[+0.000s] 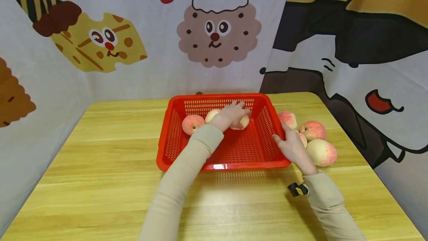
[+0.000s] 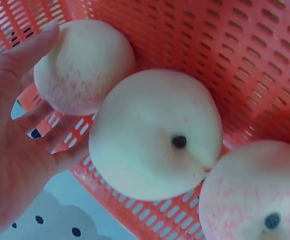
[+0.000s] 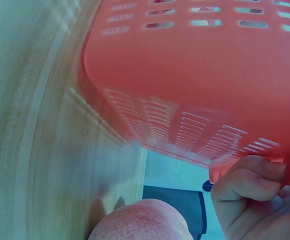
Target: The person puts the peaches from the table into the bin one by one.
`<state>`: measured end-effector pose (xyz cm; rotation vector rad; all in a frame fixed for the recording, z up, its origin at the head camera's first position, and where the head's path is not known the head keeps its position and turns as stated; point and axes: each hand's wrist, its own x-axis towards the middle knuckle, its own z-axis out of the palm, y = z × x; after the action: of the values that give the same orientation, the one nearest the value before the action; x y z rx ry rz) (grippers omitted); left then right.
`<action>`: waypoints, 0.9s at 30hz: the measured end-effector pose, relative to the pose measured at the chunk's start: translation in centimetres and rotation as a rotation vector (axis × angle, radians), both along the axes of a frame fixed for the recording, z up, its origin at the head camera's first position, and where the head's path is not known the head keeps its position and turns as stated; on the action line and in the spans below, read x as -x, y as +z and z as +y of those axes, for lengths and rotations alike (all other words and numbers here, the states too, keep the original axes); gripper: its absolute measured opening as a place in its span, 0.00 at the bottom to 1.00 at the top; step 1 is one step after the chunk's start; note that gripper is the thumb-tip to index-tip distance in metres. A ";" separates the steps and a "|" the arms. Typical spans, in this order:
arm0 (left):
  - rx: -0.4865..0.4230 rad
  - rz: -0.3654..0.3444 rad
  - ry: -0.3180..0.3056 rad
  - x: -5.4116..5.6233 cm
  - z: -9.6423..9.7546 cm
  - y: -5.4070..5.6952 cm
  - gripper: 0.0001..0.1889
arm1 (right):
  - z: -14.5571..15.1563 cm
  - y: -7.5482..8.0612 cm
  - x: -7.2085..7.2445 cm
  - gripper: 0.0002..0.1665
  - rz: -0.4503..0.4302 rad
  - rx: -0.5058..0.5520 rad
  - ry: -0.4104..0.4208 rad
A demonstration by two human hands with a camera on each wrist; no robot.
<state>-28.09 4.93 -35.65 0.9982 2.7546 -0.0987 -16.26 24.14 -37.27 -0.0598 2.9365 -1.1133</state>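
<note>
1. Nearest the camera, two beige sleeves [image 1: 175, 192] are extended toward the red basket [image 1: 247, 165].
2. Inside the basket, toward its back, a peach [image 1: 245, 122] is touched by the left hand [image 1: 230, 115], whose fingers are spread.
3. The basket's right rim is gripped by the right hand [image 1: 294, 147], fingers curled over it.
4. Two more peaches [image 1: 193, 124] are held in the basket's back left part.
5. Right of the basket, four blushed peaches [image 1: 322, 153] are grouped on the wooden table [image 1: 100, 181].
6. Behind the basket, a cartoon-printed cloth [image 1: 150, 79] is hung.
</note>
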 end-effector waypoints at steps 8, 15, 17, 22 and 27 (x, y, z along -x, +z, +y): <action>-0.001 0.017 0.030 0.2 -2.5 1.5 0.29 | -0.1 0.0 0.0 0.35 0.003 0.008 0.004; -0.054 0.020 0.135 0.9 -7.0 2.9 0.30 | 0.0 0.0 0.0 0.34 0.012 0.011 0.010; -0.063 0.004 0.174 0.9 -8.6 3.3 0.31 | 0.0 0.0 0.0 0.34 0.012 0.010 0.011; -0.100 -0.026 0.246 0.7 -12.6 4.5 0.31 | 0.0 0.0 0.0 0.34 0.013 0.005 0.013; -0.138 -0.018 0.325 0.6 -16.0 5.2 0.29 | 0.0 -0.1 0.0 0.34 0.012 0.001 0.012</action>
<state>-28.65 -11.09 -30.45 0.5626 2.8955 0.1522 -16.24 24.16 -37.33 -0.0852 2.9419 -1.1176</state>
